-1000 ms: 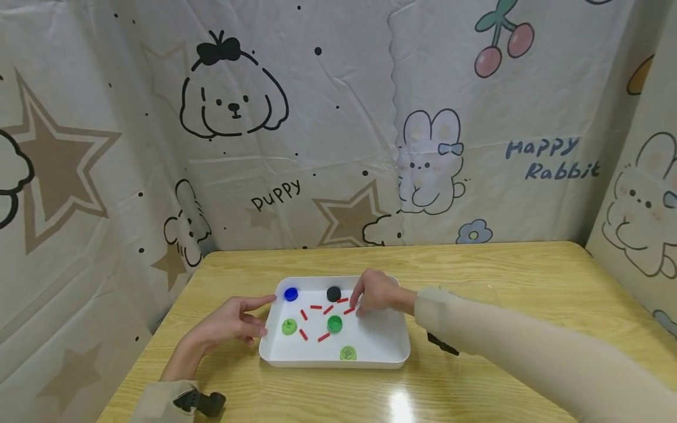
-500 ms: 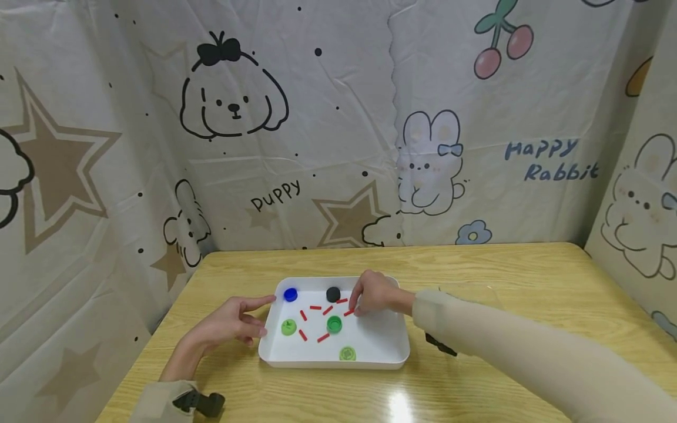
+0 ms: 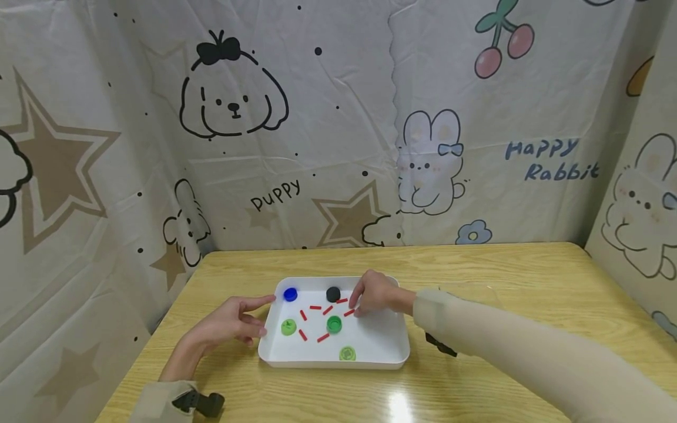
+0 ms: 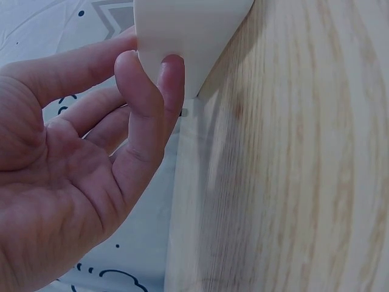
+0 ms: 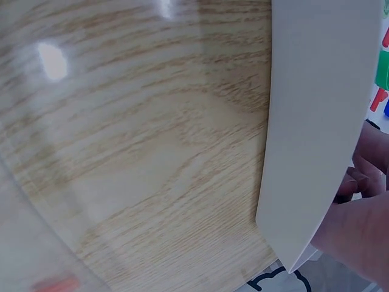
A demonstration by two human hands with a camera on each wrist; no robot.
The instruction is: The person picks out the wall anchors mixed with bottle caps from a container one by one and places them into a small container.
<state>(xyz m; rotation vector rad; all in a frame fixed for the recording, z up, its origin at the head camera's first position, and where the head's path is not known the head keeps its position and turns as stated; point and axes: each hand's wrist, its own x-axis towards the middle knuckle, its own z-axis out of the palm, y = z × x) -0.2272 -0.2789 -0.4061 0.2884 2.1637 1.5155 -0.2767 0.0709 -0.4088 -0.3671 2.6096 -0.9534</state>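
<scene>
A shallow white tray [image 3: 378, 346] stands on the wooden table, and short red sticks [image 3: 323, 338] lie scattered in it. My left hand [image 3: 233, 320] touches the tray's left wall from outside, index finger near the rim and relaxed fingertips on the wall in the left wrist view. My right hand [image 3: 374, 291] reaches over the right side, thumb and index finger down at the end of one red stick [image 3: 349, 313], pinching it. Around the sticks sit a blue cap [image 3: 290, 294], a black cap [image 3: 333, 294], a green cap [image 3: 334, 324] and two light green caps [image 3: 288, 327].
In the right wrist view, a clear sheet-like object [image 5: 36, 243] with something red [image 5: 56, 284] in or under it lies on the table [image 5: 152, 134], right of the tray. A printed cloth [image 3: 338, 117] hangs behind the table.
The right thumb has shifted slightly left to the end of the red stick. The left hand, tray and caps stay in place.
</scene>
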